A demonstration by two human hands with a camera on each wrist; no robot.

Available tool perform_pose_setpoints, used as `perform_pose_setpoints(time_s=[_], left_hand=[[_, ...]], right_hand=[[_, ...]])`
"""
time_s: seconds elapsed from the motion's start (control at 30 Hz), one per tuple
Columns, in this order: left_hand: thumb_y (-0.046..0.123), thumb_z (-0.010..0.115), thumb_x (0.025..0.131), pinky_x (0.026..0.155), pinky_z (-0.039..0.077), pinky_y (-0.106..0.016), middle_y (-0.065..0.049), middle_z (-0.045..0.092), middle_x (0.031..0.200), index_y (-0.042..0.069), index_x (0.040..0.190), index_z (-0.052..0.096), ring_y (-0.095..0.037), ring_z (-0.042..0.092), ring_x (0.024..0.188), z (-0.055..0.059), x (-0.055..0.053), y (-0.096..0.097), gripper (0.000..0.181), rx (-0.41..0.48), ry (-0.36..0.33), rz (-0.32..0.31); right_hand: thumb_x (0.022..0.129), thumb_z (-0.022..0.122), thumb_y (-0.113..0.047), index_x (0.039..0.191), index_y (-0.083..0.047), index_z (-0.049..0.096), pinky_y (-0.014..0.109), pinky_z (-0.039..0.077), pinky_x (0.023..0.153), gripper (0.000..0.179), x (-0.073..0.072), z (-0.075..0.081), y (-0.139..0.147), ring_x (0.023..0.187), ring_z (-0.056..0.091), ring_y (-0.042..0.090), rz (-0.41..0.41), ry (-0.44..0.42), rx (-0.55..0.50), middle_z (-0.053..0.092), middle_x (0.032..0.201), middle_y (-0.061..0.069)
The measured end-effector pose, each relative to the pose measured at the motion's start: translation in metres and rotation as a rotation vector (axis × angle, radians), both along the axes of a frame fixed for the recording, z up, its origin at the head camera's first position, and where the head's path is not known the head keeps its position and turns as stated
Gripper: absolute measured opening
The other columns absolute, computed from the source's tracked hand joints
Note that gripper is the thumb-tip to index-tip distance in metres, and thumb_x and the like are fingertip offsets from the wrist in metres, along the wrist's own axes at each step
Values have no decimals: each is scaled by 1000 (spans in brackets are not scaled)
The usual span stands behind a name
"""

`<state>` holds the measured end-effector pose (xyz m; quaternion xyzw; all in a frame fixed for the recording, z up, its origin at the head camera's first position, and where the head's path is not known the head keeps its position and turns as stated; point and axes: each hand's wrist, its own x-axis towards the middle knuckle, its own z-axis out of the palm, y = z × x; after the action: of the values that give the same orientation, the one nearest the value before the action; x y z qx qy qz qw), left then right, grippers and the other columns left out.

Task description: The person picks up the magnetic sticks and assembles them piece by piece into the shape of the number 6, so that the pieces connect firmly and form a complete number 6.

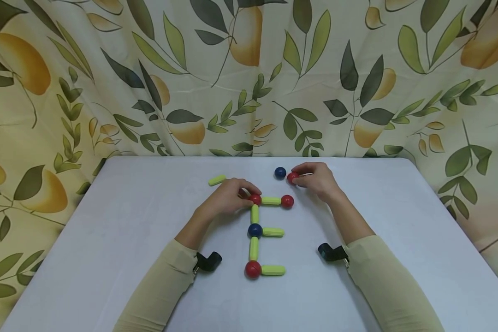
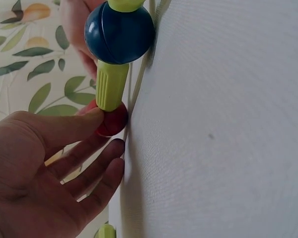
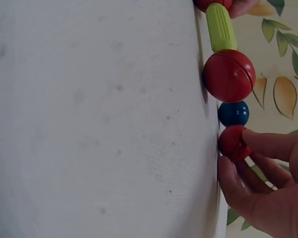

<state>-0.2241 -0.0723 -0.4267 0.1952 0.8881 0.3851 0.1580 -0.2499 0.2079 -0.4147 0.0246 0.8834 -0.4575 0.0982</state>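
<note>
My left hand point(image 1: 231, 197) pinches the red ball point(image 1: 255, 199) at the top left corner of a shape made of balls and yellow-green rods. In the left wrist view the thumb lies on that red ball point(image 2: 113, 121), beside the ribbed rod point(image 2: 111, 87) joined to it. Farther back, my right hand point(image 1: 317, 179) holds a loose red ball point(image 3: 233, 143) between thumb and fingers, close to a blue ball point(image 1: 280, 173). The shape has a blue ball point(image 1: 255, 230) midway down, a red ball point(image 1: 253, 269) at the bottom and another red ball point(image 1: 287, 201) at the top right.
Rods point right from the middle point(image 1: 274, 232) and bottom point(image 1: 274, 270) balls, their right ends free. A loose yellow-green rod point(image 1: 217, 180) lies behind my left hand. The white table point(image 1: 108, 258) ends at a curtain point(image 1: 249, 115) printed with leaves and fruit.
</note>
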Motion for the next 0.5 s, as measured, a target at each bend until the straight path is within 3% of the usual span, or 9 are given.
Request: perform_pose_setpoints(time_s=[0.27,0.5], left_hand=[[7,78,93,89,57,-33,-2,72,115,18,120,78,-18,68,101,0,-1,1,29,18,-3,-3],[7,78,92,89,58,-32,-1,73,115,19,119,78,-18,68,101,-1,1,-1,29,31,-3,1]], right_hand=[[95,73,-11,133,-6,68,22,50,84,38,9,-1,8,122,59,33,-3,26,-3,66,134,20],[96,72,-14,135,-6,67,15,52,81,40,27,4,17,126,54,31,-33,-13,-75,63,138,19]])
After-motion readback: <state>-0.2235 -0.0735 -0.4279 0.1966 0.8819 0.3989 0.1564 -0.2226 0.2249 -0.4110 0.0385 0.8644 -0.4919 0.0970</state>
